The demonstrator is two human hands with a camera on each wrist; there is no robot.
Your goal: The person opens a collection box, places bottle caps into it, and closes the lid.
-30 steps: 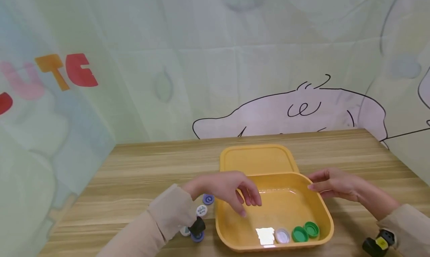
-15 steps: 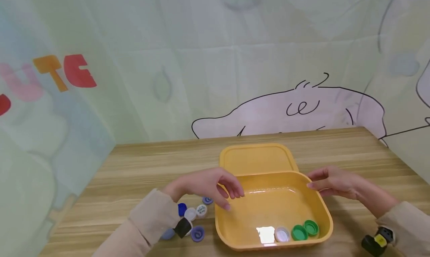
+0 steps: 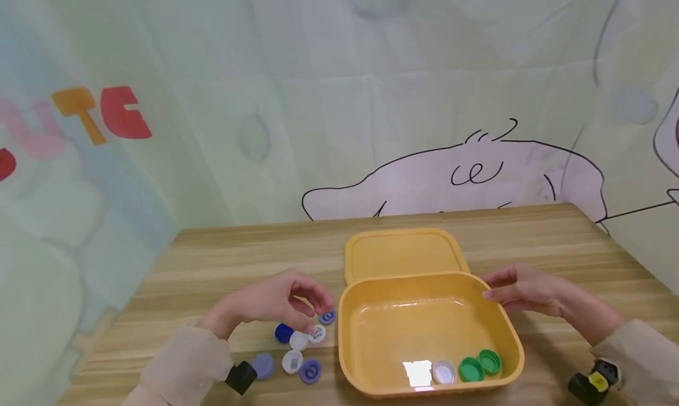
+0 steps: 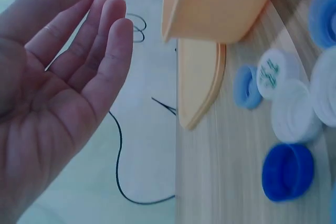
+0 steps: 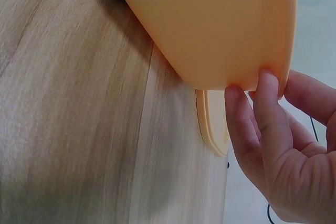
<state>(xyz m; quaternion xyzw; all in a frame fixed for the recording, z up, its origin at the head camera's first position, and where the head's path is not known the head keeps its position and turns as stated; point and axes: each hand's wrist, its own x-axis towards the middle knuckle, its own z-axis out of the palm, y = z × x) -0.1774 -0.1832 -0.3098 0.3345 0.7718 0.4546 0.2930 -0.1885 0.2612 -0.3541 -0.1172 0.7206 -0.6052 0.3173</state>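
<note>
My left hand (image 3: pixel 278 300), fingers loosely bent and holding nothing, hovers over several bottle caps left of the yellow plastic box (image 3: pixel 403 329). Close under its fingertips are a printed white cap (image 3: pixel 317 334) and a purple-blue cap (image 3: pixel 327 316). In the left wrist view, the palm is bare and a dark blue cap (image 4: pixel 289 174) lies hollow side up. My right hand (image 3: pixel 533 291) grips the box's far right corner, thumb at the rim and fingertips (image 5: pixel 268 80) against the outer wall. Inside the box, near its front, sit two green caps (image 3: pixel 472 369) and one whitish cap (image 3: pixel 444 372).
A yellow lid (image 3: pixel 403 253) lies flat on the wooden table (image 3: pixel 254 253) behind the box. More caps lie nearer the front, among them a light blue one (image 3: pixel 263 366) and a white one (image 3: pixel 292 362). A printed cloth (image 3: pixel 318 99) hangs behind the table.
My left hand has moved left from over the box to above the loose caps, uncovering several of them. My right hand stays on the box corner.
</note>
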